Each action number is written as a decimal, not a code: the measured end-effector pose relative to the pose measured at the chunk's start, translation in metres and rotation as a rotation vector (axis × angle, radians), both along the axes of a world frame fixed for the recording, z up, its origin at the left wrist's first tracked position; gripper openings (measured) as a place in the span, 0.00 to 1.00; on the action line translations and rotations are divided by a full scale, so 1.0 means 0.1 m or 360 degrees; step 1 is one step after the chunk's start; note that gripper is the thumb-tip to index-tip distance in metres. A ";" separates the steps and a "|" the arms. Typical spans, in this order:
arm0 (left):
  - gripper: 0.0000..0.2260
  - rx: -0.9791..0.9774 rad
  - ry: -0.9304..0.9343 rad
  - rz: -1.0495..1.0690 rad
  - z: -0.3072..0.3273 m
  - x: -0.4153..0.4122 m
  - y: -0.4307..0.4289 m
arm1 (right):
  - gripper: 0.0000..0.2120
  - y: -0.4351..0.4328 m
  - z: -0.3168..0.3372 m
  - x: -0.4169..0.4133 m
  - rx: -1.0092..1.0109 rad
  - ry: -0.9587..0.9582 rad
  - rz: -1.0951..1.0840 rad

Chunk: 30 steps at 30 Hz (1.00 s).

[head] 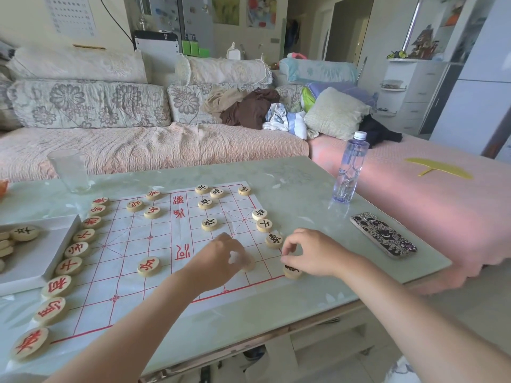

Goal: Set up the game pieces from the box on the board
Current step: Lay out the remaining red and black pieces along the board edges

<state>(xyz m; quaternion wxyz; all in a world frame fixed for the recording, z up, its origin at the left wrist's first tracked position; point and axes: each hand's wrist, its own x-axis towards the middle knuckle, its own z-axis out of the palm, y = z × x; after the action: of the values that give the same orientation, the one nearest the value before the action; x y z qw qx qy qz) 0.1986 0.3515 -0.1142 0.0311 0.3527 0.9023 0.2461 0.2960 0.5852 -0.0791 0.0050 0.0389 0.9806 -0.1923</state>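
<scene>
A white paper board with red grid lines lies on the table. Several red-lettered wooden discs line its left edge, and several black-lettered discs stand on its right half. A white box at the left holds several more discs. My left hand has its fingers curled over a disc near the board's near right corner. My right hand pinches a black-lettered disc at the board's right edge.
A clear glass stands at the table's back left. A water bottle stands at the back right, and a patterned phone lies near the right edge. A sofa with cushions runs behind the table.
</scene>
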 end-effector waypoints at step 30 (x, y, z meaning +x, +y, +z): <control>0.08 -0.0061 0.0160 0.1223 0.28 -0.61 -3.65 | 0.12 -4.01 0.10 -1.84 -0.0350 0.0072 0.0770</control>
<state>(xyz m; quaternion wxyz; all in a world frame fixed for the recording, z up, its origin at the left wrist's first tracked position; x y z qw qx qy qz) 0.1378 -0.0130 -0.0863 -0.1011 -0.0001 0.9735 0.2052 0.1116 0.1837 -0.0695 0.0331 -0.2018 0.9344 -0.2918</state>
